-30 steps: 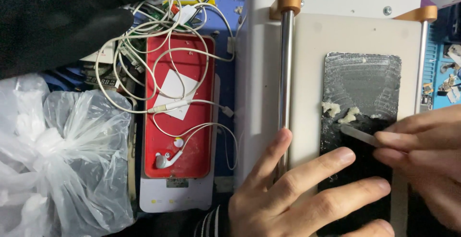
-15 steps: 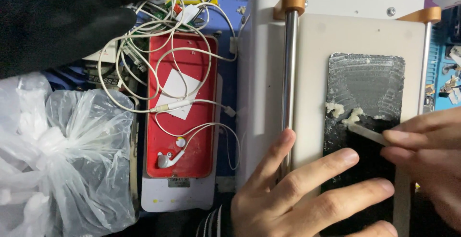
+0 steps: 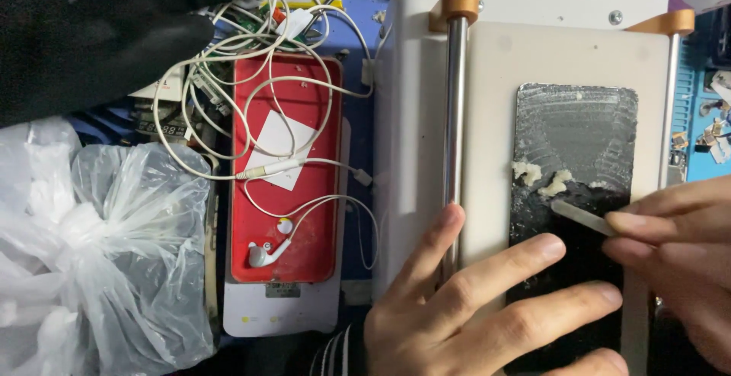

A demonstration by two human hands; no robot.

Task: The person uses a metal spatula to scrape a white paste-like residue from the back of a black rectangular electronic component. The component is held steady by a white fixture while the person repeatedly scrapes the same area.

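Screen: a dark screen [image 3: 575, 216] was laid flat on the white machine [image 3: 487, 102], with its long side running away from the person.
Glue: white crumbs [image 3: 542, 178] were seen across the middle of the screen, just past the scraper tip.
Scraper: a thin pale scraper [image 3: 580, 217] was pointed left, toward the crumbs.
Right hand: the scraper was pinched tight in the right hand [image 3: 678, 254], at the screen's right edge.
Left hand: the left hand [image 3: 487, 300] was spread wide and pressed flat on the near end of the screen; nothing was held.
Nearer hand: the right one was closer to the crumbs.
Beside: a red case [image 3: 285, 170] with white wires [image 3: 251, 117] was lying to the left.
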